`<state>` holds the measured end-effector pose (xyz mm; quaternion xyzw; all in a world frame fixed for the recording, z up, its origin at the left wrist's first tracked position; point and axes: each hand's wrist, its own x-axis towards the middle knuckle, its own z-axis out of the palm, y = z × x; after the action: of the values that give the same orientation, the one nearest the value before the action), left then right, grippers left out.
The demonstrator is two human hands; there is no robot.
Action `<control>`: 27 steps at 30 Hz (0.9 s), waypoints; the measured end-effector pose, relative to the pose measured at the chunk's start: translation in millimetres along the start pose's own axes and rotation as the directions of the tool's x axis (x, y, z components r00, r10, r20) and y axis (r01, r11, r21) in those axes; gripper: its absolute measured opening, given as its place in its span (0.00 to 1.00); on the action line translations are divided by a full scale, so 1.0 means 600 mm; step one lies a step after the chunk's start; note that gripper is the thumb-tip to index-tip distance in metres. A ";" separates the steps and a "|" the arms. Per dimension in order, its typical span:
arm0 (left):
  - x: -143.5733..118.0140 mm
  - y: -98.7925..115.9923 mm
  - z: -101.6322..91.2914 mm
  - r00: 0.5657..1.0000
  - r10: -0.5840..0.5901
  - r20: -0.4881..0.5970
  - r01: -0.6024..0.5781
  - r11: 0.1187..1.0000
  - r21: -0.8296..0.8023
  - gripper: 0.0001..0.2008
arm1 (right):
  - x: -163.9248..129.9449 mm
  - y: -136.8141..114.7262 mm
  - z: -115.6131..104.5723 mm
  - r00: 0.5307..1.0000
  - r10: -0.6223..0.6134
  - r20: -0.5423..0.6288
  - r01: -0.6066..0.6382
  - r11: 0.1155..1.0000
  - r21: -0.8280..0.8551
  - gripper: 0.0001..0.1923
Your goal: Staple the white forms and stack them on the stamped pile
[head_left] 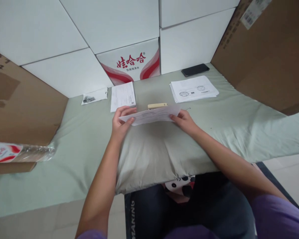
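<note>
A white printed paper (150, 116) is raised above the cloth and seen at a shallow angle; whether it is one sheet or several I cannot tell. My left hand (123, 119) grips its left end, thumb on the near face. At the other end my right hand (183, 120) pinches it between thumb and fingers. Just behind the paper lies a cream-coloured stapler-like object (157, 106), its lower part hidden. Beyond my left hand rests a stack of printed papers (123, 94). Another stack of papers with round stamps (194, 89) lies farther to the right.
Green cloth (89, 139) covers the table. A black phone (195, 69) lies at the back right, a small plastic packet (94, 96) at the back left. White boxes (129, 63) line the back; brown cartons (269, 59) flank both sides. A wrapped bottle (20, 152) lies at left.
</note>
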<state>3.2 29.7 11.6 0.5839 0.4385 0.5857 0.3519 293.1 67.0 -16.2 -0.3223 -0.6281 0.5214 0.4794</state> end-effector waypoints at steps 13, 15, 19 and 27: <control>-0.022 -0.033 0.016 0.977 -0.191 0.093 0.178 0.975 0.129 0.30 | -0.008 0.001 0.004 0.988 0.008 -0.154 -0.018 0.998 -0.061 0.11; -0.021 -0.032 0.017 0.971 -0.198 0.131 0.177 0.971 0.159 0.28 | -0.008 0.000 0.001 0.979 -0.028 -0.200 0.006 0.994 -0.108 0.11; -0.014 -0.035 -0.001 0.936 -0.239 0.258 0.182 0.957 0.227 0.30 | -0.005 -0.003 -0.006 0.980 0.041 -0.195 -0.082 0.974 -0.210 0.09; -0.003 -0.029 -0.044 0.969 -0.179 0.169 0.123 0.947 0.296 0.20 | -0.004 -0.010 -0.009 0.978 0.026 -0.206 -0.056 0.988 -0.141 0.12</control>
<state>-24.7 31.4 -3.3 0.6469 0.5252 0.4284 0.3496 299.7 65.2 -10.9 -0.4210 -0.6054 0.4481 0.5054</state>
